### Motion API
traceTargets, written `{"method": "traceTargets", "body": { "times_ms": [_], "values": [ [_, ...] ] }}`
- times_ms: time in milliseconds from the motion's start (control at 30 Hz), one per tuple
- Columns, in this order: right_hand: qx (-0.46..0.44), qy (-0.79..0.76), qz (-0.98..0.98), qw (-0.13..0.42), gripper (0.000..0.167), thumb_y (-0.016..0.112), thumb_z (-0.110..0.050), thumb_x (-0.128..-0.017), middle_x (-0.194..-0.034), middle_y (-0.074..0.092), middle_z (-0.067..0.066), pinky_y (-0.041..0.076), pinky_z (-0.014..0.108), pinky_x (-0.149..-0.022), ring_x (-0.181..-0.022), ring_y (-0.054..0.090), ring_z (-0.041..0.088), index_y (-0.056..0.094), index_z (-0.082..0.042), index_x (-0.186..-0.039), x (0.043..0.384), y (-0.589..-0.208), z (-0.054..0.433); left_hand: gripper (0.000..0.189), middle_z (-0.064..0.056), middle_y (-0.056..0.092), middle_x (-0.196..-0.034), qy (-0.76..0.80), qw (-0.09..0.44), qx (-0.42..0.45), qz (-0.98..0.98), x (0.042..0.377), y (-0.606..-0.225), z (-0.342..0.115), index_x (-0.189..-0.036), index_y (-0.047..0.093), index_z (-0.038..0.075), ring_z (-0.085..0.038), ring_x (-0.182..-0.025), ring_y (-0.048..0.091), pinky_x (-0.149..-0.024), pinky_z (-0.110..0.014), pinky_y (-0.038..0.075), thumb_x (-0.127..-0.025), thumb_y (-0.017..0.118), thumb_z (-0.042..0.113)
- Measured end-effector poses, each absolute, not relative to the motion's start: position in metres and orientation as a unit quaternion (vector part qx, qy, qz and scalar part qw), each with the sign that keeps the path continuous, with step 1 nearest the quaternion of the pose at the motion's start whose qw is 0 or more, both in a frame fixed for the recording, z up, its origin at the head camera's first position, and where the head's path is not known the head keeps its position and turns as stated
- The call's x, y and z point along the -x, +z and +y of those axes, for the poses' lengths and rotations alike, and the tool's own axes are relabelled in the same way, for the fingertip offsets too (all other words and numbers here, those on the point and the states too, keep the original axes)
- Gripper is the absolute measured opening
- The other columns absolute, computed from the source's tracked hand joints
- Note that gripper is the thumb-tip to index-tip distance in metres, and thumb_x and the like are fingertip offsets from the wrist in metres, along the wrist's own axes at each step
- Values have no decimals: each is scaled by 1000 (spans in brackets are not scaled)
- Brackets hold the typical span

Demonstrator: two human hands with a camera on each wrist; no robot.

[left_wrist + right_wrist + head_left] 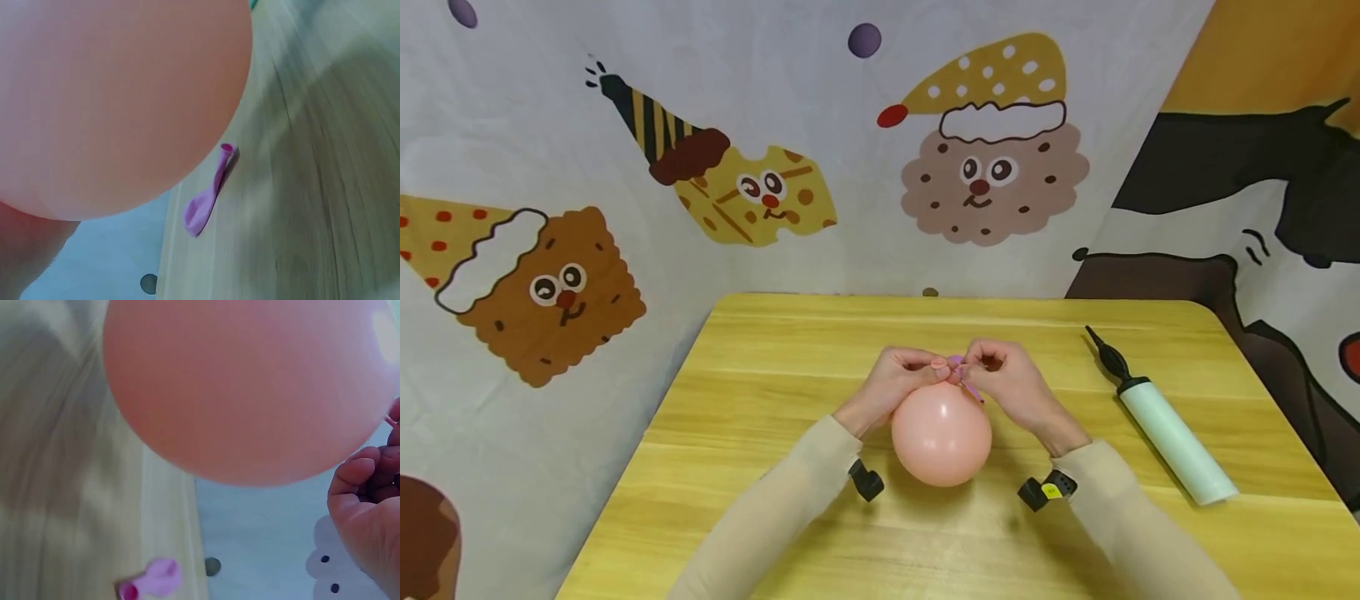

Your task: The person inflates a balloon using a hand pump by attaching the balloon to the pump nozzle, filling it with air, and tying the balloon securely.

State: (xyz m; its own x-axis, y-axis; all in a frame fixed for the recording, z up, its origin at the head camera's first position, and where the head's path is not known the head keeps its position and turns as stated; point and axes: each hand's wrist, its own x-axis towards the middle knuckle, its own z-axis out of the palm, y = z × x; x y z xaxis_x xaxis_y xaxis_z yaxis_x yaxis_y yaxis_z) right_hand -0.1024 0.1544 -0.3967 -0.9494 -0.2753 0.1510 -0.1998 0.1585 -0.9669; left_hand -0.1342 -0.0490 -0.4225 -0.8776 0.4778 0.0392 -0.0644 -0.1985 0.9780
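Two bare hands meet at the far side of a round, inflated pink balloon [942, 437] over the middle of a wooden table [760, 408]. From my distant seat I see the left hand [906, 377] with fingers curled, pinching the balloon's neck; the right hand [1011, 382], also curled, pinches there too. I cannot tell whether it is tied off. Just beyond lies a limp purple balloon [206, 203]; a pale green hand pump [1176, 442] lies to the right. I judge the pink balloon almost weightless, springy, apt to slip and easily burst, so I would grip its neck, never squeeze the body.
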Motion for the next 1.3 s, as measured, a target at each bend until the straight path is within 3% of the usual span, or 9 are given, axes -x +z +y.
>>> {"method": "traceTargets", "body": {
  "times_ms": [167, 333, 467, 633, 800, 933, 1067, 1300],
  "values": [
    [129, -563, 816, -8, 11, 71, -5, -87, -76, 57, 7, 42, 26, -62, -72, 52, 20, 62, -7, -81, 104, -392, 156, 24, -18, 77, -106, 732, 157, -187, 636, 134, -424, -49, -108, 71, -16, -18, -95, 74, -84, -40, 62, -93, 73, 3],
    [125, -502, 850, -103, 16, 76, -6, -82, -78, 54, 3, 40, 29, -63, -76, 50, 21, 62, -12, -79, 102, -392, 155, 24, -19, 75, -112, 724, 141, -209, 642, 135, -425, -51, -110, 72, -14, -24, -105, 74, -90, -41, 60, -95, 72, 5],
    [184, -432, 855, -220, 23, 79, 2, -78, -77, 53, -2, 37, 26, -62, -75, 48, 17, 61, -12, -76, 102, -396, 151, 23, -19, 74, -114, 739, 148, -188, 630, 137, -426, -53, -112, 71, -14, -27, -110, 73, -93, -40, 59, -96, 71, 2],
    [276, -367, 823, -334, 23, 79, 6, -74, -75, 54, 0, 36, 23, -64, -75, 46, 15, 60, -8, -74, 102, -402, 149, 26, -21, 73, -117, 765, 177, -147, 601, 137, -427, -52, -117, 67, -16, -22, -105, 74, -96, -41, 57, -96, 70, 0],
    [330, -316, 792, -405, 12, 70, -1, -76, -74, 56, 3, 42, 31, -66, -75, 50, 24, 60, -6, -74, 104, -405, 144, 12, -14, 77, -107, 778, 205, -101, 585, 134, -428, -53, -107, 78, 0, -18, -99, 75, -91, -38, 59, -97, 72, 3],
    [343, -301, 788, -413, 10, 66, -4, -79, -73, 55, 3, 43, 35, -66, -76, 51, 26, 58, -7, -73, 105, -406, 143, 3, -4, 78, -90, 776, 220, -77, 586, 133, -429, -54, -99, 70, 7, -16, -89, 75, -80, -34, 62, -97, 71, 5],
    [341, -308, 798, -390, 14, 68, -2, -79, -74, 55, 2, 43, 33, -69, -77, 51, 25, 58, -8, -74, 105, -405, 143, 4, -2, 77, -88, 774, 227, -71, 587, 133, -430, -55, -99, 67, 10, -15, -87, 75, -80, -33, 61, -99, 69, 6],
    [334, -309, 817, -355, 17, 70, 1, -78, -76, 56, 2, 41, 30, -71, -80, 52, 24, 57, -10, -75, 103, -404, 142, 21, -2, 77, -94, 766, 240, -87, 590, 132, -430, -61, -121, 66, -1, -15, -90, 74, -82, -34, 61, -103, 63, 8]
  ]
}}
